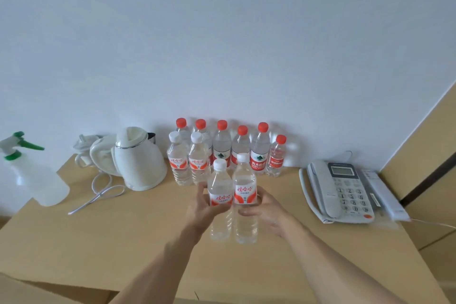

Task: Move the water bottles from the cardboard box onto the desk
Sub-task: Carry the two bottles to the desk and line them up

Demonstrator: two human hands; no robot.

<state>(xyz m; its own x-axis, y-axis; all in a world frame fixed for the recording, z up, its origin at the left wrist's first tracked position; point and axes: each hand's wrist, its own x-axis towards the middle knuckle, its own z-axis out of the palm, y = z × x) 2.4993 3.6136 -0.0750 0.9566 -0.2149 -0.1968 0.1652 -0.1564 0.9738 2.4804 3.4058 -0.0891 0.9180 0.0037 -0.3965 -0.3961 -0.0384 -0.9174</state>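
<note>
My fingers [201, 186] are gripping two white-capped bottles [232, 201], left hand [199, 207] and right hand [267, 212] one each, nearing eight bottles [228, 150] already standing beside the kettle [138, 159]; the box's remaining contents are staying unseen.

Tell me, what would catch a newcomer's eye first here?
Two hands, the left hand and right hand, each hold up a white-capped bottle over the desk. Behind them, red-capped bottles line the wall, between a white kettle and a telephone.

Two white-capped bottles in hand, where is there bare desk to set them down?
Bare desk lies between the standing bottles and the telephone, and in front toward the near edge. Crowded: left, around the kettle and its cord.
</note>
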